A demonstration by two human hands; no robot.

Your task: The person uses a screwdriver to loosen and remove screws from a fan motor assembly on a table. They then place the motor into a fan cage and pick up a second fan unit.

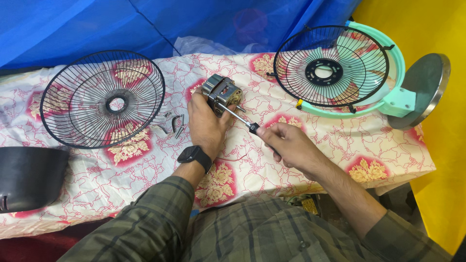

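My left hand (206,123), with a black watch on the wrist, grips a small metal fan motor (221,92) resting on the flowered tablecloth (145,160). My right hand (286,143) holds a screwdriver (238,116) by its dark handle. The screwdriver's metal shaft points up and left, with its tip against the motor's body.
A black wire fan guard (103,98) lies at the left, with a few loose metal clips (172,123) beside it. A second black guard on a mint-green fan frame (340,68) with a round metal base (424,87) lies at the right. A black housing (29,177) sits at the left edge.
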